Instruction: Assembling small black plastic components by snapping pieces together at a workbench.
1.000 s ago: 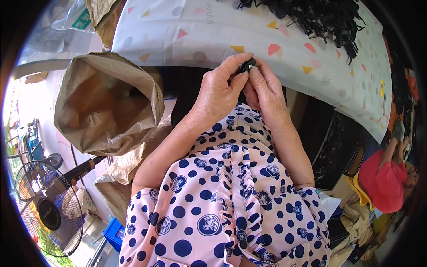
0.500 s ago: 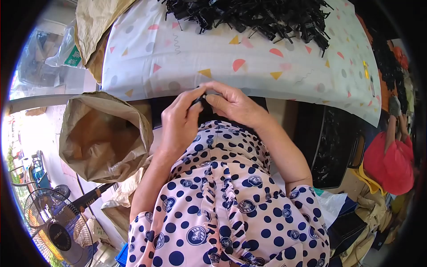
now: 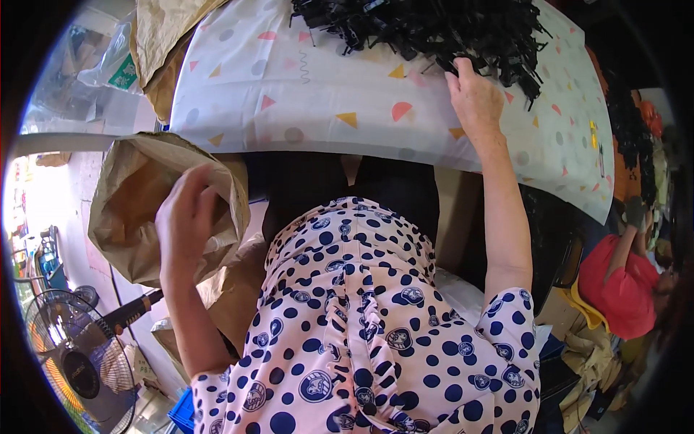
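My left hand is over the mouth of a brown paper bag on the left. It is blurred by motion, its thumb apart from the curved fingers, and nothing shows between them. Across the table, my right hand reaches the near edge of a heap of small black plastic parts. Its thumb and forefinger close on one of these at the heap's edge; the part itself is mostly hidden among the others.
A white patterned cloth covers the table. At lower left stands a fan, with a blue crate nearby. Another brown paper bag is at the far left. A person in red sits at the right.
My hands were together above my lap, with a small black part between them. Since then the left has moved to the paper bag and the right forward to the heap.
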Demonstrator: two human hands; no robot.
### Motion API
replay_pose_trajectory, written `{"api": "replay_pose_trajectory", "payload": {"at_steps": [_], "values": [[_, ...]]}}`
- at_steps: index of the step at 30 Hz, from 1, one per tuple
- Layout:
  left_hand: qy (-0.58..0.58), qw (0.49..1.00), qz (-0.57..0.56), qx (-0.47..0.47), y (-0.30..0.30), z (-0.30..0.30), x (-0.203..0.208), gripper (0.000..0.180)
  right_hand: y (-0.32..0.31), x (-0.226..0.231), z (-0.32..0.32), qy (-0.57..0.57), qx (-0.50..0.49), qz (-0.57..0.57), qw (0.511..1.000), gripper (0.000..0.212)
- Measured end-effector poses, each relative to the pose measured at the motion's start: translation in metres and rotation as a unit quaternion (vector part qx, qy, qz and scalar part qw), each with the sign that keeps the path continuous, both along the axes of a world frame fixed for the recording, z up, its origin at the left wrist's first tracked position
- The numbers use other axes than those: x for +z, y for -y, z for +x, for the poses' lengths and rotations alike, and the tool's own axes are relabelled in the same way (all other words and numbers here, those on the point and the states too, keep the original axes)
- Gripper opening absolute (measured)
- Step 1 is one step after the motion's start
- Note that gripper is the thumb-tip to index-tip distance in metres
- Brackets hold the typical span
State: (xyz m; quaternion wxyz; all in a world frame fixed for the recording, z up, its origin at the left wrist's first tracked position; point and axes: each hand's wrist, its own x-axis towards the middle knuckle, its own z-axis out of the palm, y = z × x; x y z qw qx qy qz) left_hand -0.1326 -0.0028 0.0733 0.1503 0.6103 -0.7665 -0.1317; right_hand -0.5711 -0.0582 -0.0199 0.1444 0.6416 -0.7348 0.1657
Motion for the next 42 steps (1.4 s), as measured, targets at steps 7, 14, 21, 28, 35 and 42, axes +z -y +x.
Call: {"api": "replay_pose_trajectory", "payload": {"at_steps": [7,14,21,28,35,42], "values": [[-0.305,0.896,0.232,-0.222,0.048,-0.106,-0.013,0.033,-0.01,0.01,0.0,0.088,0.042,-0.011,0.995,0.025],[-0.579,0.633,0.497,-0.132,0.065,-0.155,-0.049,0.045,-0.043,0.044,0.061,0.218,0.253,0.043,0.942,0.036],[-0.688,0.393,0.582,-0.181,0.058,-0.142,-0.087,0.033,-0.045,0.051,0.092,0.222,0.435,0.021,0.872,0.046],[-0.735,0.313,0.589,-0.125,0.036,-0.14,-0.083,0.032,-0.056,0.048,0.096,0.243,0.454,0.064,0.855,0.05],[-0.629,0.643,0.429,-0.079,0.021,-0.148,-0.06,0.027,-0.088,0.041,0.119,0.497,0.232,0.107,0.83,0.02],[-0.481,0.828,0.254,-0.135,0.012,-0.161,-0.061,0.027,-0.093,0.031,0.134,0.584,0.174,0.141,0.78,0.021]]}}
